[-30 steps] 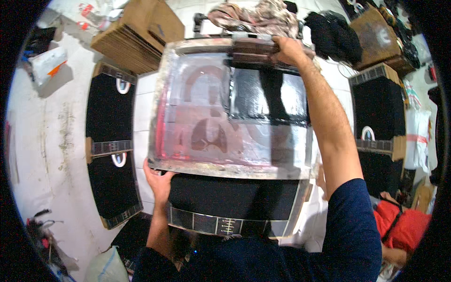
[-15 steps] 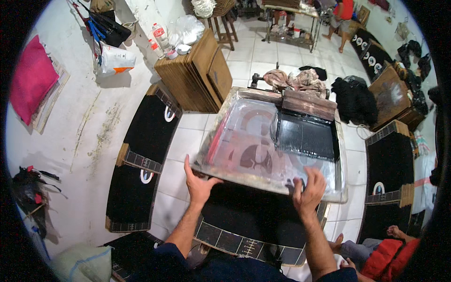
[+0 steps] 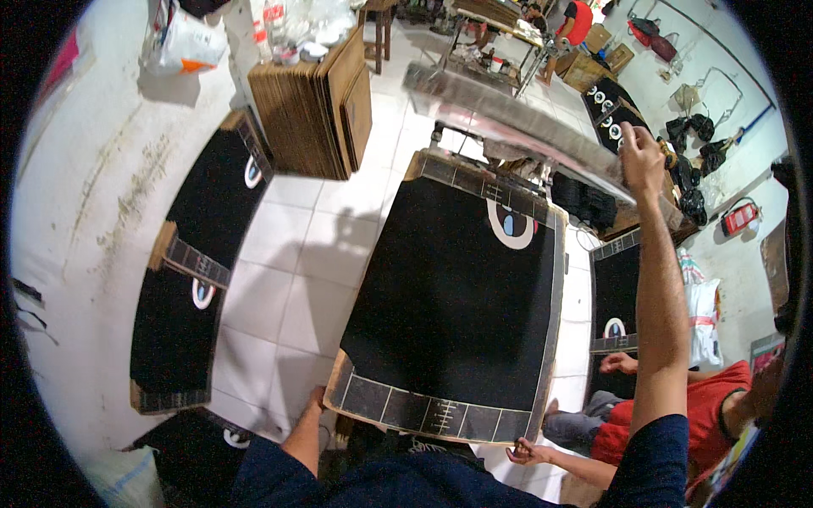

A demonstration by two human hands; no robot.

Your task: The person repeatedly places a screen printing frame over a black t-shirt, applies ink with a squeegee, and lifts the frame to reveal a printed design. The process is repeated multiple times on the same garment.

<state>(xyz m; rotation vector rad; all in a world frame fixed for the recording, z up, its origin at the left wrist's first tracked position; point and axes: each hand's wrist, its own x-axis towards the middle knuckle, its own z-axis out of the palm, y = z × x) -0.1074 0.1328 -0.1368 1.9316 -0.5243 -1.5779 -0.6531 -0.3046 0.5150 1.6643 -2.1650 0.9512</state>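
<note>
My right hand (image 3: 644, 161) is closed on the edge of a raised screen printing frame (image 3: 525, 118), tilted up and blurred. Below it lies a board (image 3: 445, 313) covered in black fabric, bordered by dark gridded strips and bearing a printed white eye (image 3: 510, 222) with a blue centre near its upper right. My left hand (image 3: 315, 400) is at the board's lower left corner, its fingers mostly hidden. A co-worker's hand (image 3: 527, 450) touches the lower right corner of the board.
Black boards with printed eyes stand at left (image 3: 182, 339) and right (image 3: 614, 296). A stack of brown boards (image 3: 301, 118) stands upper left by bottles and bags. A co-worker in red (image 3: 699, 402) is close on my right; another person (image 3: 576, 25) is far back.
The screen frame has lifted and moved away from me, uncovering the board and its printed eye. My right hand rose with it; my left hand let go of the frame and dropped to the board's corner.
</note>
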